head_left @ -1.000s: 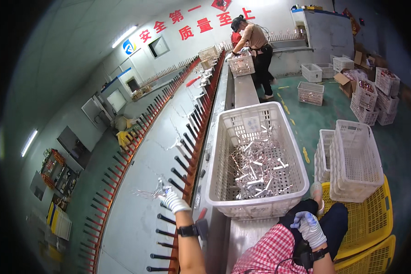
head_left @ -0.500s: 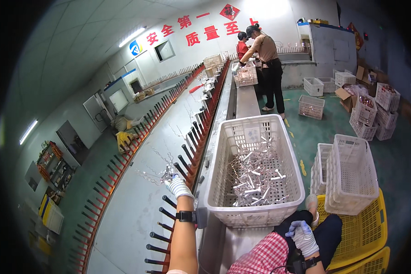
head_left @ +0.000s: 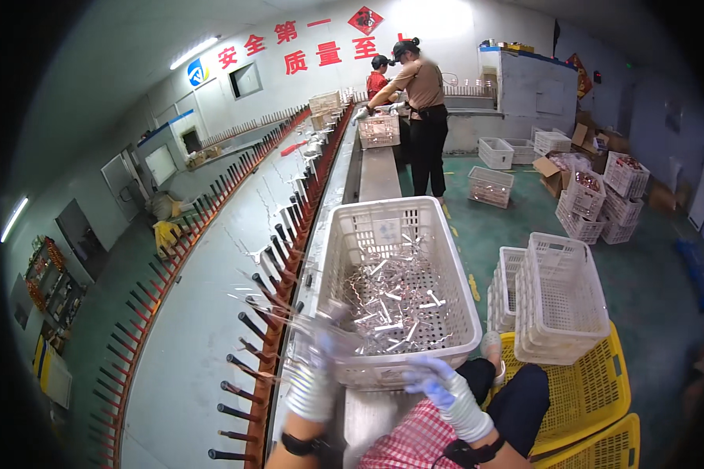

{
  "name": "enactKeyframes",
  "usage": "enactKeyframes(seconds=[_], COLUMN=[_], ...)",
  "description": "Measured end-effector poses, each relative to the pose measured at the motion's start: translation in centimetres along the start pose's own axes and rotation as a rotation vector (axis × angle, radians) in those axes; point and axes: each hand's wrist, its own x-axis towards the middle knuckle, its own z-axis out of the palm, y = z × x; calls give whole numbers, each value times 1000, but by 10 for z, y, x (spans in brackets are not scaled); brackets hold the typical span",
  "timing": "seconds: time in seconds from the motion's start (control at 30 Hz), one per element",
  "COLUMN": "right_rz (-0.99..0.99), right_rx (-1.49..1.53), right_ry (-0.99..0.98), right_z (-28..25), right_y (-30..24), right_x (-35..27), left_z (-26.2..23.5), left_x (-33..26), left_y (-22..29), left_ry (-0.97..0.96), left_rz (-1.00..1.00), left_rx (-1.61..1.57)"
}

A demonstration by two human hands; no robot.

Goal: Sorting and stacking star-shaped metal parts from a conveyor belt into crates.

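My left hand (head_left: 314, 375), in a striped white glove, is smeared by motion at the near left corner of a white plastic crate (head_left: 465, 332). Thin silvery wire-ended metal parts (head_left: 272, 306) streak out from it, so it appears closed round a bunch of them. My right hand (head_left: 452, 399), gloved too, is just in front of the crate's near rim, fingers stretched and apart with nothing in them. Inside the crate lie many loose metal parts (head_left: 391, 295) with flat strips and wavy wires.
Left of the crate runs a curved conveyor (head_left: 180, 352) edged with dark upright pegs (head_left: 238, 391). White crates (head_left: 563, 301) stand over yellow crates (head_left: 583, 391) at the right. Two people (head_left: 422, 98) work at the far end beside another crate (head_left: 379, 129).
My left hand has come off the conveyor with the bunch of metal parts, toward the crate. My right hand has risen from my lap toward the crate's near rim, fingers spreading. The view has turned right.
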Motion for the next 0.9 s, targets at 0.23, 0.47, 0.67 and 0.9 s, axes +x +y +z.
enactKeyframes(seconds=[0.23,0.47,0.67,0.9], right_rz=[-60,-182,-85,139], right_rx=[96,-206,-807,-1332], right_ry=[194,330,221,-189], right_z=[19,-11,-46,-34], right_y=[23,-44,-37,3], right_x=[9,93,232,156], left_z=[76,75,54,-4], left_x=[-34,-27,-46,-64], left_y=[-48,-55,-52,-65], left_ry=[-159,-302,-123,134], left_rz=[-209,-303,-310,-159], left_rx=[-240,-291,-160,48])
